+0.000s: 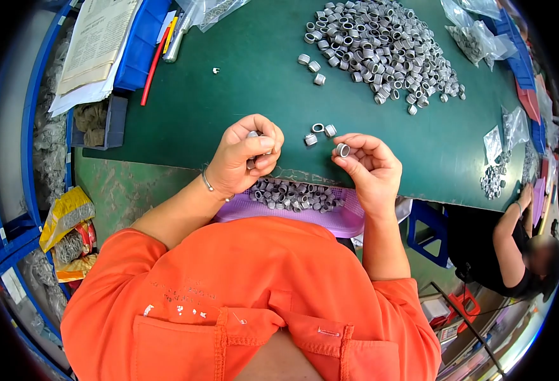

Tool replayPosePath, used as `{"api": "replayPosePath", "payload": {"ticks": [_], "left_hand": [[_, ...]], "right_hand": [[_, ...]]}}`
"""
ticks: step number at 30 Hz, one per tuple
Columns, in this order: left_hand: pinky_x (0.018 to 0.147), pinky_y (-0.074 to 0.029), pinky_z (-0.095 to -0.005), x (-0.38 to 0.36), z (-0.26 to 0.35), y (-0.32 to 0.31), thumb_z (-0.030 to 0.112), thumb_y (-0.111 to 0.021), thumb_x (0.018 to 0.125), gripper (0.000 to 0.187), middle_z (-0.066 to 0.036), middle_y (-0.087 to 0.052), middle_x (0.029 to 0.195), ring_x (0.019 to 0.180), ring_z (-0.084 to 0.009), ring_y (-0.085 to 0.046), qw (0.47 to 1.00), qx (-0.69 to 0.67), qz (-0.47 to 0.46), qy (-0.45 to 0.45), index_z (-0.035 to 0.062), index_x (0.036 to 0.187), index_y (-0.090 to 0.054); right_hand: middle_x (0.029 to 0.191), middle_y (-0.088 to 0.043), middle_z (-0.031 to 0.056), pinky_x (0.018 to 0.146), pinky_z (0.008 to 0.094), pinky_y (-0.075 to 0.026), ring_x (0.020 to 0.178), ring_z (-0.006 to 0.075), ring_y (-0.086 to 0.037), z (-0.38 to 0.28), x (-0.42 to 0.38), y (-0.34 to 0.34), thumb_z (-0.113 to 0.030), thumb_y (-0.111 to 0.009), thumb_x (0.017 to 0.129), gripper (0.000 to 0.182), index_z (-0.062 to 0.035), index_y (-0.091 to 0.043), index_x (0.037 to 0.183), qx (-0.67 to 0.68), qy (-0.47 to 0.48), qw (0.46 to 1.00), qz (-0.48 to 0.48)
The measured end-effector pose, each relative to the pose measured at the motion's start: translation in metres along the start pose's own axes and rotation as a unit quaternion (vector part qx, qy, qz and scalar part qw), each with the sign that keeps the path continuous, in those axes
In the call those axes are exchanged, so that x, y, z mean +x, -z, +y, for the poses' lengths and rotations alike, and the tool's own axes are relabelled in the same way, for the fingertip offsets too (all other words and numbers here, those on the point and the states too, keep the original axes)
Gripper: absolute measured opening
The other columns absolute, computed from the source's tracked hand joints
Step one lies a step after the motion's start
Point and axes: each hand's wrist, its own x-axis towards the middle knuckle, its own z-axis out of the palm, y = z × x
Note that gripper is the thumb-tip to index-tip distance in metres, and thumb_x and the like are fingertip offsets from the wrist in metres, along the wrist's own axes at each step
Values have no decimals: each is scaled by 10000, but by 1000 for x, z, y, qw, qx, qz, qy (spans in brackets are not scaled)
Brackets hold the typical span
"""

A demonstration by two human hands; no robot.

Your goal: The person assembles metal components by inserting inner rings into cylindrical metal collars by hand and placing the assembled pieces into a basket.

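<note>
My right hand [376, 171] pinches a short grey metal ring [343, 150] between thumb and fingertips, its round opening facing me. My left hand [238, 155] is closed around a few similar metal rings [251, 164], mostly hidden by the fingers. Between the hands, 3 loose rings [311, 139] lie on the green tabletop [228, 89]. Below the table edge, in front of my body, a purple plastic basket [352, 219] holds many more rings [295, 195].
A large heap of rings [381, 51] covers the far right tabletop. Blue bin [141, 60], papers [95, 41] and red pen [154, 73] sit at left. Plastic bags [473, 38] lie at far right. Another person [498, 247] works at the right edge.
</note>
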Motion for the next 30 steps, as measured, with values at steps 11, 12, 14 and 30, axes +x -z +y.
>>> {"api": "replayPosePath", "payload": {"ticks": [11, 12, 14, 30], "left_hand": [[386, -279, -157, 0, 1, 0, 75, -529, 794, 52, -67, -482, 774, 502, -54, -375, 1000, -4, 5, 9, 64, 813, -482], [386, -279, -157, 0, 1, -1, 75, -529, 794, 52, -67, -482, 774, 502, -54, -375, 1000, -4, 5, 8, 64, 813, -482], [387, -280, -156, 0, 0, 0, 77, -528, 796, 51, -66, -482, 773, 504, -55, -375, 1000, -3, -1, 0, 66, 813, -482], [387, -283, -157, 0, -1, 0, 76, -521, 799, 45, -69, -484, 770, 494, -51, -371, 1000, 1, 6, -4, 57, 805, -481]], "right_hand": [[987, -589, 117, 717, 280, -454, 829, 200, -580, -5, 8, 2, 119, -498, 751, 194, -6, -593, 864, -262, 100, 953, -113], [953, -577, 116, 696, 285, -450, 820, 221, -571, -6, 14, -4, 109, -522, 740, 197, -13, -591, 877, -371, 181, 909, -52], [880, -540, 116, 679, 297, -440, 807, 257, -545, -4, 21, -9, 82, -568, 719, 203, -22, -588, 892, -402, 155, 902, -9], [896, -578, 107, 718, 246, -497, 799, 137, -568, -3, 8, -2, 160, -569, 719, 205, 41, -534, 882, 42, -13, 996, -72]]}}
